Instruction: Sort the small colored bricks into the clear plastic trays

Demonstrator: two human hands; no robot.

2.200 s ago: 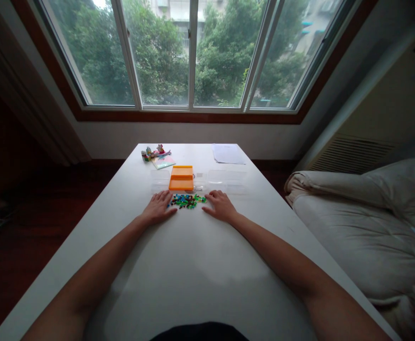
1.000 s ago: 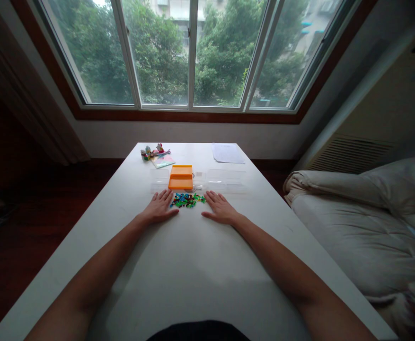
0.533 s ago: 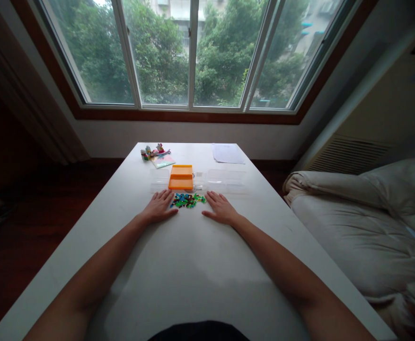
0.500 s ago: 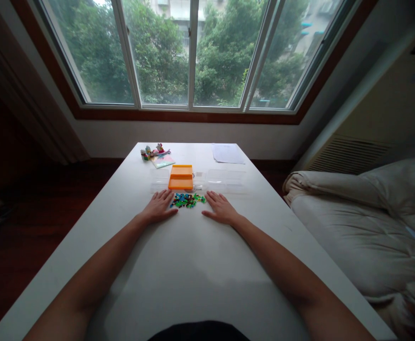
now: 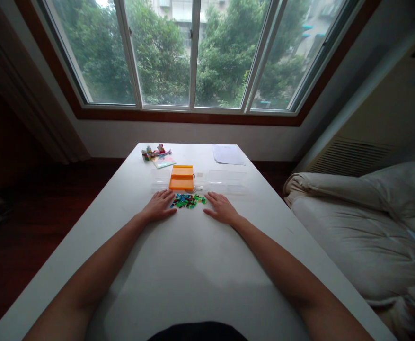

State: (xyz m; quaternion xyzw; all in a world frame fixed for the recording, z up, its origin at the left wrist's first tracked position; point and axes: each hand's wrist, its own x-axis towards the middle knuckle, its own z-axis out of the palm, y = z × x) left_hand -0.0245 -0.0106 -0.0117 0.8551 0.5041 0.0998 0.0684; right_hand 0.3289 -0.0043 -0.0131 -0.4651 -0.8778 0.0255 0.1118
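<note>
My left hand (image 5: pixel 158 206) lies flat on the white table (image 5: pixel 193 265), fingers stretched out, at the left edge of a pile of small building bricks (image 5: pixel 188 201). The bricks are blue, green, brown and a little yellow, too small to make out one by one. At the pile's right edge rests my right hand (image 5: pixel 221 207), palm down with its fingers apart. Neither hand holds anything. Just beyond the bricks is an open orange box (image 5: pixel 181 183) with a ridge across its middle.
Clear plastic trays (image 5: pixel 226 177) stand right of the orange box, and another clear tray (image 5: pixel 160 175) on its left. Farther back are small colourful figures (image 5: pixel 161 149), a pastel booklet (image 5: pixel 163 161) and white paper sheets (image 5: pixel 228 155). A beige sofa (image 5: pixel 349 227) stands beside the table's right edge.
The view has shifted very slightly. Both hands stay flat beside the bricks, with their thumbs drawn marginally farther apart.
</note>
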